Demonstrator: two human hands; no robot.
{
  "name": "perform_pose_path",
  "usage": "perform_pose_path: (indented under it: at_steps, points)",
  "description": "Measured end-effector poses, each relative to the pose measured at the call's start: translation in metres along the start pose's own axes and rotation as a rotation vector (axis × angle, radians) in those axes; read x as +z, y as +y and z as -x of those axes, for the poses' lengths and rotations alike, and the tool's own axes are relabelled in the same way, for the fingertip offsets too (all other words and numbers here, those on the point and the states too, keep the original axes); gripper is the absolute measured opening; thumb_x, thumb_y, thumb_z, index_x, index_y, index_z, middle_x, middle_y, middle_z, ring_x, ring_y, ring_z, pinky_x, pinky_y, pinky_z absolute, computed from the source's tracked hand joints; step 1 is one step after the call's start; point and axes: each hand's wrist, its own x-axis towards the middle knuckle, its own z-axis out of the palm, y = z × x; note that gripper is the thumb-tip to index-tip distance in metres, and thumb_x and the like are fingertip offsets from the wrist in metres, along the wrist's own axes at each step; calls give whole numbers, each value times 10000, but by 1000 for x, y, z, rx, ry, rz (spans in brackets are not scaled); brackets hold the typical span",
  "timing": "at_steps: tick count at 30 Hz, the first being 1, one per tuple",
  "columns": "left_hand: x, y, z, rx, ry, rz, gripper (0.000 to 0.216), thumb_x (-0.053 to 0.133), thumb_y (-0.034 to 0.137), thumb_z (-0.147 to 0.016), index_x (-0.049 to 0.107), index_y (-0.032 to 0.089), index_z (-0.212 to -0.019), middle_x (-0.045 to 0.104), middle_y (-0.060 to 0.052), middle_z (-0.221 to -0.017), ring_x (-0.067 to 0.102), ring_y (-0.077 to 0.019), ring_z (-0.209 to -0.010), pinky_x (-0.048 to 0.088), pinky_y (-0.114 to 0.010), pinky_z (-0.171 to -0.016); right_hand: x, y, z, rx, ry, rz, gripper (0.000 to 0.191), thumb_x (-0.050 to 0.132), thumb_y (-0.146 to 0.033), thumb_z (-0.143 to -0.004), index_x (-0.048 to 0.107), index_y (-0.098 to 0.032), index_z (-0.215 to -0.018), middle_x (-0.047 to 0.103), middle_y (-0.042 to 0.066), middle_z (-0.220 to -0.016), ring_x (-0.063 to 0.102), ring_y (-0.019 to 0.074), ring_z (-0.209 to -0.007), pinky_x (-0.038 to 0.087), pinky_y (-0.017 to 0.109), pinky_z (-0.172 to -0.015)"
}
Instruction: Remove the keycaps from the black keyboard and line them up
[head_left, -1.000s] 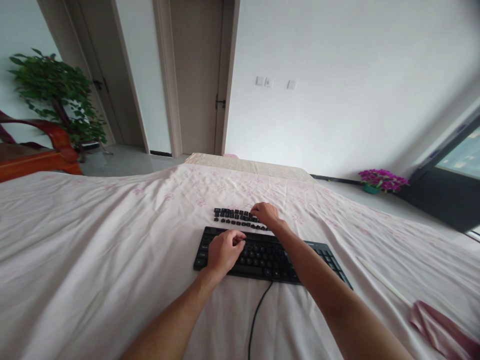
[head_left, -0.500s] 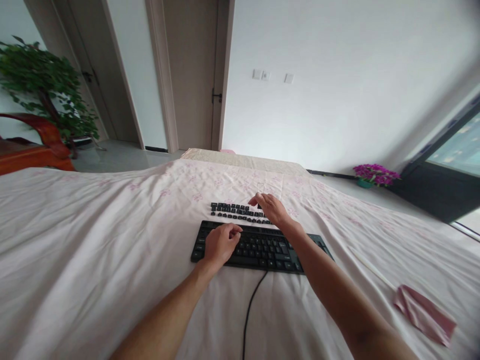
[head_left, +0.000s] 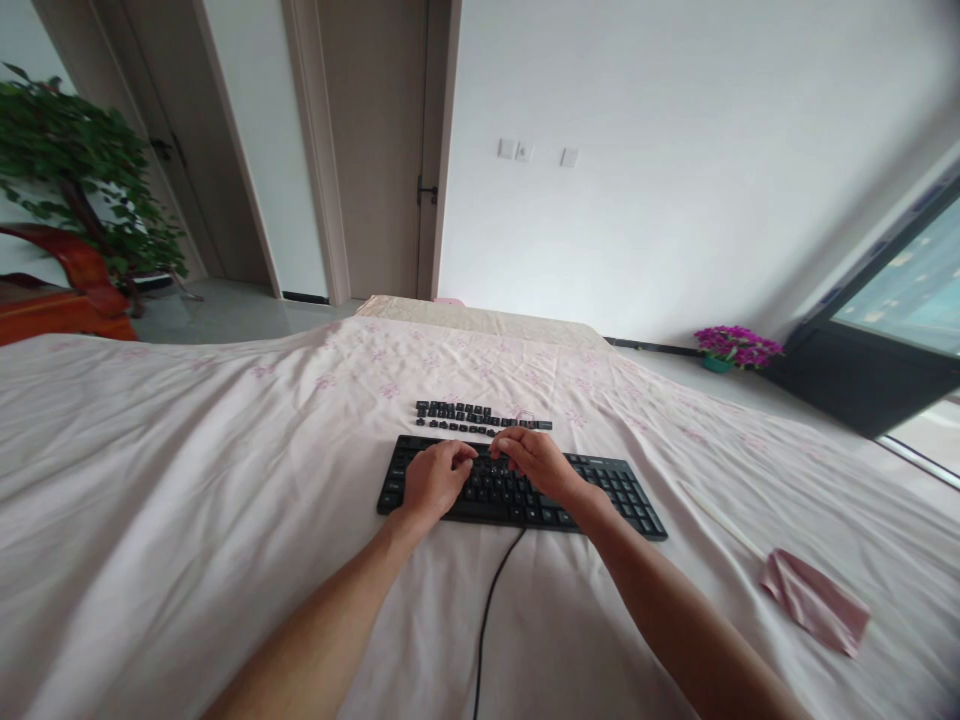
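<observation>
A black keyboard (head_left: 607, 490) lies on the cloth, its cord running toward me. Beyond its far edge, loose black keycaps (head_left: 454, 412) are set out in rows. My left hand (head_left: 436, 478) rests over the keyboard's left part, thumb and fingers drawn together; what they hold, if anything, is hidden. Close beside it, my right hand (head_left: 536, 462) is over the upper middle of the keyboard with fingers pinched. A thin wire loop, apparently a keycap puller (head_left: 525, 414), sticks out faintly past the right hand. Both hands cover some of the keys.
A pale flowered cloth (head_left: 247, 480) covers the wide surface. On the right lies a pink cloth pouch (head_left: 816, 600) beside a thin pale strip (head_left: 724, 522). Farther off are a wooden chair (head_left: 67, 290), a leafy plant (head_left: 75, 170) and purple flowers (head_left: 739, 345).
My right hand has come back from above the loose keycaps to the keyboard, nearer my left hand. The left hand stays over the keyboard. The view has shifted slightly.
</observation>
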Motion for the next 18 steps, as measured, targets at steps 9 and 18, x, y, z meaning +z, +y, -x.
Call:
perform_pose_path:
  at_steps: [9, 18]
  points:
    - [-1, 0, 0, 5, -8, -31, 165, 574, 241, -815, 684, 273, -934, 703, 25, -921, 615, -144, -868, 410, -236, -738, 8, 7, 3, -134, -20, 138, 344, 395, -357, -936, 659, -187, -796, 646, 5, -795, 563, 118, -675, 435, 222, -674]
    - [1, 14, 3, 143, -47, -248, 284, 664, 422, -760, 679, 315, -1022, 672, -29, -939, 569, -214, -928, 361, -321, -828, 20, 27, 8, -293, 169, 33, 411, 345, -404, -956, 606, -182, -728, 616, 34, -758, 586, 147, -744, 453, 273, -778]
